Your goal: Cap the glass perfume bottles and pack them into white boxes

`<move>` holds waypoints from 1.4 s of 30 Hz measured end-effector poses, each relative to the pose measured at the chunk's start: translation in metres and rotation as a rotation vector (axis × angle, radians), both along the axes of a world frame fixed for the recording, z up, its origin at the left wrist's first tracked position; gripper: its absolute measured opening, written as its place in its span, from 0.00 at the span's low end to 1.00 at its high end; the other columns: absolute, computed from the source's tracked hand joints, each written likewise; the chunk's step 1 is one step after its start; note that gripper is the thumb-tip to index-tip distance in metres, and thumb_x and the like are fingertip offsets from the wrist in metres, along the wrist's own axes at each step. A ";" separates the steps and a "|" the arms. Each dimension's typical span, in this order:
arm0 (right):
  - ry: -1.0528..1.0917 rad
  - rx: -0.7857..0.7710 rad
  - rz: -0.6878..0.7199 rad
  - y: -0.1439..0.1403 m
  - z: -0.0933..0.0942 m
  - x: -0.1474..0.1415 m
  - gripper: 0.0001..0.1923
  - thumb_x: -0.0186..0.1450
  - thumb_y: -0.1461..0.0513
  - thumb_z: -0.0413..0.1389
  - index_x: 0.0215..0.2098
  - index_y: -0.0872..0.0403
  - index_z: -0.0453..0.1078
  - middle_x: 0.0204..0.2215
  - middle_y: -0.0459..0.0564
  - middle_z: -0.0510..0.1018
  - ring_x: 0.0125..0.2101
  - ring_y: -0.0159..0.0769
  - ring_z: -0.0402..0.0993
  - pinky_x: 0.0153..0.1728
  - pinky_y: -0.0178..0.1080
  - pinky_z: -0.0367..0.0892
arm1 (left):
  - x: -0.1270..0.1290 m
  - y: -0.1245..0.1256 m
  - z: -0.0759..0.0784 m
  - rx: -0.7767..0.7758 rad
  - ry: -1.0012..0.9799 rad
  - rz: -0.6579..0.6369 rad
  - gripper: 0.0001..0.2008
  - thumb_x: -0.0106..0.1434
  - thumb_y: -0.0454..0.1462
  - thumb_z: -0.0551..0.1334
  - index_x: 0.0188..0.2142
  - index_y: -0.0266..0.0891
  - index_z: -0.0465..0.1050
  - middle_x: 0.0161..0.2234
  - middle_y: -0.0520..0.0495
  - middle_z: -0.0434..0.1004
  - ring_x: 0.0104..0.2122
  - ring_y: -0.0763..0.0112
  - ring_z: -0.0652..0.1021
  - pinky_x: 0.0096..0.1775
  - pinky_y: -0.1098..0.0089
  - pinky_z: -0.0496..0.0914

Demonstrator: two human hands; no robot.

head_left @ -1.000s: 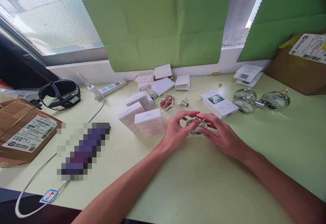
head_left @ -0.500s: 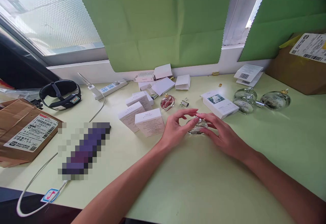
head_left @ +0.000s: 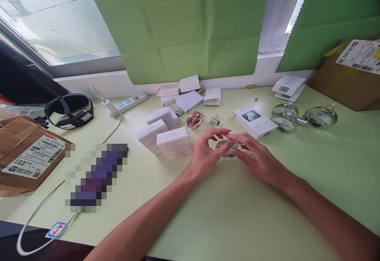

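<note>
You're cupping a small clear glass perfume bottle (head_left: 228, 149) on the counter (head_left: 208, 213) mid-frame, left hand (head_left: 208, 152) and right hand (head_left: 257, 156) fingers closing around its sides. Handling step underway; next move likely needs a firm pinch.

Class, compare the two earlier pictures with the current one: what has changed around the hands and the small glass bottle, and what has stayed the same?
Very little has changed. The left hand and right hand stay cupped around the small clear glass bottle on the table; the left fingers curled slightly closer over its top. Nothing was picked up or let go. The white boxes, pink bottle and round bottles kept their places.
</note>
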State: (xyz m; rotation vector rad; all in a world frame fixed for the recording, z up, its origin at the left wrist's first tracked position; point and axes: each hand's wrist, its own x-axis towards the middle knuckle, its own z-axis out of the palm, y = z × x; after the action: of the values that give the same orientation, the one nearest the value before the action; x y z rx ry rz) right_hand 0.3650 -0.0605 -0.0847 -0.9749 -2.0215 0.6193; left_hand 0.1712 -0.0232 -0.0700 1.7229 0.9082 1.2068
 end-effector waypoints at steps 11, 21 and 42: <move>0.002 0.019 0.013 0.002 -0.002 0.002 0.28 0.74 0.63 0.49 0.68 0.33 0.55 0.56 0.49 0.70 0.55 0.41 0.71 0.52 0.46 0.73 | 0.000 -0.003 0.004 0.056 0.055 -0.013 0.14 0.64 0.38 0.66 0.50 0.45 0.76 0.44 0.47 0.81 0.45 0.66 0.76 0.46 0.65 0.68; 0.064 0.011 0.026 0.004 -0.008 0.002 0.27 0.74 0.64 0.48 0.66 0.33 0.58 0.57 0.48 0.70 0.57 0.41 0.70 0.51 0.46 0.75 | -0.001 -0.001 -0.001 0.107 0.058 -0.009 0.13 0.65 0.34 0.62 0.48 0.45 0.77 0.44 0.48 0.81 0.44 0.66 0.76 0.45 0.64 0.69; 0.091 -0.008 0.019 0.004 -0.011 0.001 0.25 0.74 0.63 0.49 0.65 0.33 0.59 0.55 0.49 0.71 0.53 0.41 0.72 0.48 0.47 0.76 | 0.004 -0.006 -0.005 0.201 0.049 0.077 0.12 0.63 0.36 0.67 0.47 0.45 0.77 0.38 0.48 0.82 0.42 0.65 0.76 0.43 0.64 0.70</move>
State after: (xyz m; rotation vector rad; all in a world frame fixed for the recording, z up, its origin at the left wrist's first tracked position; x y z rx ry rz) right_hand 0.3661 -0.0568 -0.0957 -0.9173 -1.9512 0.6705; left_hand 0.1755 -0.0290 -0.0752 1.8976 0.9155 1.3503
